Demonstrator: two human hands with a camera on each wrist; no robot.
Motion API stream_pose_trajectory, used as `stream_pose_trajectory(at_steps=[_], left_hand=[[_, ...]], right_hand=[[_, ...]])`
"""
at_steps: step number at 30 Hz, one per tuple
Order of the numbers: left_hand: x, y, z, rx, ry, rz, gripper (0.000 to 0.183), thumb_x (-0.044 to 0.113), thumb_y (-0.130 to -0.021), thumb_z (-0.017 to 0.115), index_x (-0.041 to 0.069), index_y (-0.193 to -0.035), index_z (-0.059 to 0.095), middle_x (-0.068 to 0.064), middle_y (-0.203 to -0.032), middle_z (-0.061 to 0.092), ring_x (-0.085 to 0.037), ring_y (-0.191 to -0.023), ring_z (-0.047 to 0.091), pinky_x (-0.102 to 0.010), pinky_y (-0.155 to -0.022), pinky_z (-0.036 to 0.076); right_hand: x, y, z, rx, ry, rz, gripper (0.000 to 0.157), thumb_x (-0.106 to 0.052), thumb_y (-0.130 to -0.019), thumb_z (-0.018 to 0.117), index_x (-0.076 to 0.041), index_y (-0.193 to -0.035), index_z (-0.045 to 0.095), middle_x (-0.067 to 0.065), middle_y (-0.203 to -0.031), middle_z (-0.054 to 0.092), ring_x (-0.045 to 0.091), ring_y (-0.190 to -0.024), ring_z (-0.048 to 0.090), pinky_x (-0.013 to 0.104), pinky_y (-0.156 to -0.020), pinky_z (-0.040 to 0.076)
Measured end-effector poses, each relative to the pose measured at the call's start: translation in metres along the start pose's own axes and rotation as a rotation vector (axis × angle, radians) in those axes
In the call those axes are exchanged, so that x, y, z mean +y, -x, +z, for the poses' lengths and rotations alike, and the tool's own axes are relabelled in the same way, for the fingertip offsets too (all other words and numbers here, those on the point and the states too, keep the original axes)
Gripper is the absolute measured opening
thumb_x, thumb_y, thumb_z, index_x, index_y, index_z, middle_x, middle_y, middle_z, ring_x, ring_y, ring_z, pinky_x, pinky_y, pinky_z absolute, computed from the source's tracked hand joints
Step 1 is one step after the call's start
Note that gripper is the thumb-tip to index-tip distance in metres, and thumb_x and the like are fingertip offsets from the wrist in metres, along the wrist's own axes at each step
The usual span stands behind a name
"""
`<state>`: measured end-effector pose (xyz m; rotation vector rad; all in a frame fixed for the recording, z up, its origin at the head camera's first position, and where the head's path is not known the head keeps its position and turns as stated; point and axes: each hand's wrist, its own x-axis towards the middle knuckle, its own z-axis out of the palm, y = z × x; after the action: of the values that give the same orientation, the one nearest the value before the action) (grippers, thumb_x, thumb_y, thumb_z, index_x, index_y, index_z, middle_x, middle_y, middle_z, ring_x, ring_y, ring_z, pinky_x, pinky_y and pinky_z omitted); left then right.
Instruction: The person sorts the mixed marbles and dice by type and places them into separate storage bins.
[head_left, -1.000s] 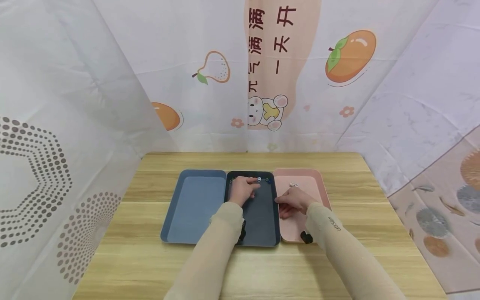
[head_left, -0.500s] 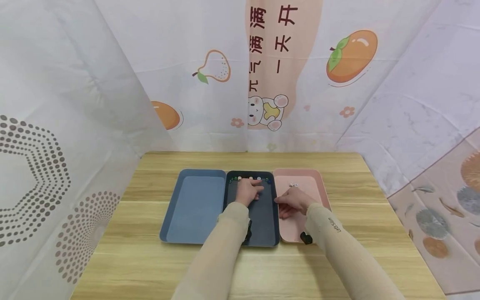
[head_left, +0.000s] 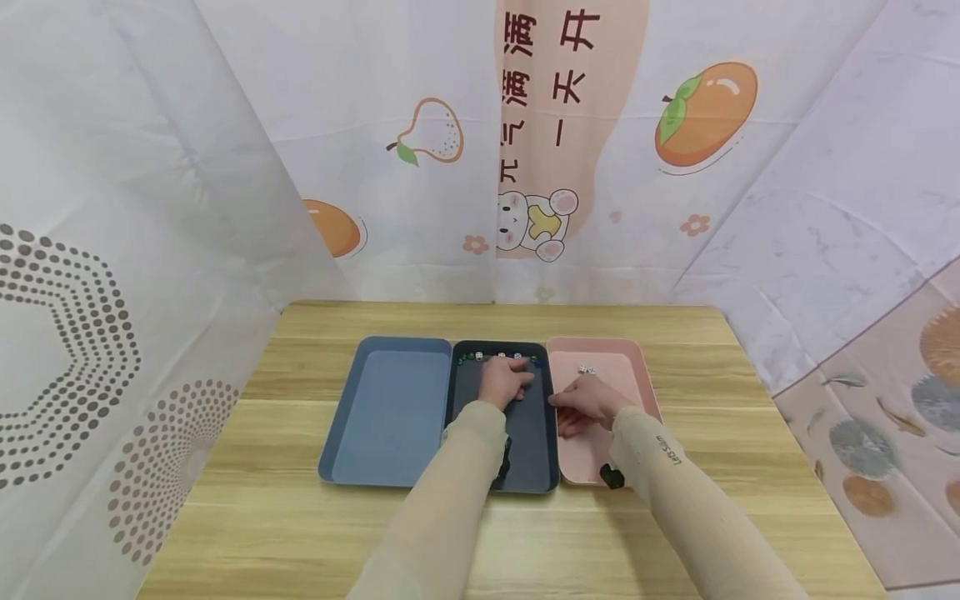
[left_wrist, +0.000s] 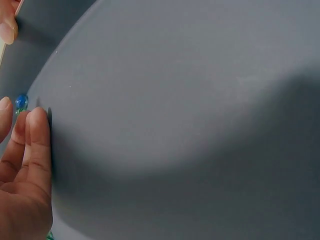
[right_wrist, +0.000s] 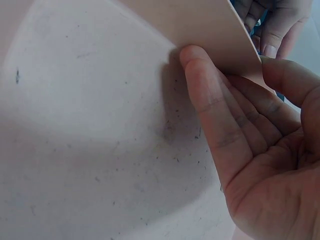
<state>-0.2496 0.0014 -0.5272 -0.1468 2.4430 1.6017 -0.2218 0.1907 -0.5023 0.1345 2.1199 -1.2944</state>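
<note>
We find the left hand released, fingers near-straight, over the dark tray, near a blue marble at its far right corner. The right hand pinches the wall of the pink tray. We read "元气满满" and "一天开" on the curtain; the right sleeve apparently reads "LetsSlim".

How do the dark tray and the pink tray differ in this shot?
The dark tray is navy-black; the pink tray is pale pink.
The dark tray shows dice and green and blue marbles; the pink tray shows just two dice.
The left hand is over the dark tray; the right hand grips the pink tray's wall.
Both are round-cornered, on the wooden table.
</note>
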Motion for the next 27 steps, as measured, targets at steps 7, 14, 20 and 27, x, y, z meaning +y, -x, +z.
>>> stream_pose_trajectory(at_steps=[7, 14, 20, 27], left_hand=[[-0.002, -0.004, 0.005, -0.035, -0.014, 0.014, 0.044, 0.010, -0.093, 0.077, 0.014, -0.136, 0.068, -0.006, -0.082, 0.075, -0.010, -0.044, 0.054, -0.025, -0.048, 0.053], [0.001, -0.004, 0.007, -0.080, -0.022, -0.013, 0.050, 0.011, -0.094, 0.075, 0.017, -0.142, 0.063, -0.006, -0.098, 0.075, -0.011, -0.046, 0.055, -0.026, -0.048, 0.053], [0.004, -0.005, 0.012, -0.128, -0.033, -0.034, 0.056, 0.011, -0.095, 0.075, 0.019, -0.148, 0.057, -0.007, -0.081, 0.072, -0.011, -0.046, 0.055, -0.025, -0.046, 0.053], [0.006, -0.003, 0.016, -0.188, -0.033, -0.028, 0.061, 0.011, -0.097, 0.073, 0.019, -0.152, 0.051, -0.007, -0.064, 0.064, -0.013, -0.045, 0.054, -0.026, -0.043, 0.052]], right_hand=[[-0.001, 0.001, -0.001, -0.009, 0.000, -0.009, 0.032, -0.021, -0.101, 0.065, 0.006, -0.086, 0.076, 0.020, -0.077, 0.074, 0.024, -0.065, 0.075, 0.037, -0.066, 0.063], [-0.001, 0.001, -0.001, -0.012, -0.006, -0.011, 0.033, -0.020, -0.101, 0.065, 0.007, -0.087, 0.075, 0.021, -0.077, 0.074, 0.024, -0.064, 0.075, 0.037, -0.065, 0.063], [0.000, 0.000, -0.001, -0.001, -0.005, -0.015, 0.033, -0.020, -0.101, 0.066, 0.007, -0.085, 0.075, 0.020, -0.075, 0.074, 0.023, -0.063, 0.075, 0.037, -0.064, 0.063], [-0.001, 0.004, -0.001, -0.004, -0.015, -0.028, 0.033, -0.020, -0.101, 0.066, 0.009, -0.089, 0.075, 0.019, -0.074, 0.073, 0.022, -0.062, 0.074, 0.039, -0.065, 0.064]])
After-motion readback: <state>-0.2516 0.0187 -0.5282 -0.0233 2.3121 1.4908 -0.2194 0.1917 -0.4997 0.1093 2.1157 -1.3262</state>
